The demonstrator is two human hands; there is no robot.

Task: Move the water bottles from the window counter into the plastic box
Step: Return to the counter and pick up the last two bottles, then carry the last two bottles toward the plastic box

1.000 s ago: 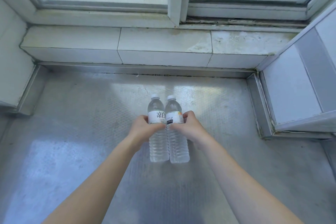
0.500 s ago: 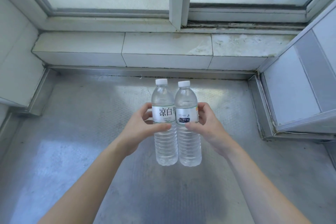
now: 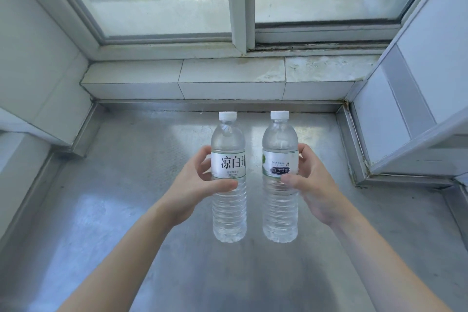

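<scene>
Nearest, two bare forearms rise from the lower corners of the frame toward its centre. Just beyond them, the left hand (image 3: 195,185) is wrapped around the left bottle (image 3: 229,177), its fingers (image 3: 202,159) curled behind the white label and the thumb pressed across the front below it. The right hand (image 3: 311,185) grips the right bottle (image 3: 279,177) the same way, thumb lying over the lower edge of the label and fingers closed round the far side. Both bottles are clear, full of water, capped in white and held upright at centre frame, side by side with a narrow gap between them, lifted clear of the metal counter (image 3: 114,210) underneath. The counter is a dull, patterned steel sheet spreading across the lower half of the frame. Behind it a tiled ledge (image 3: 228,81) runs across the middle, and above that the window (image 3: 238,7), with white frames and hazy panes, fills the upper part.
</scene>
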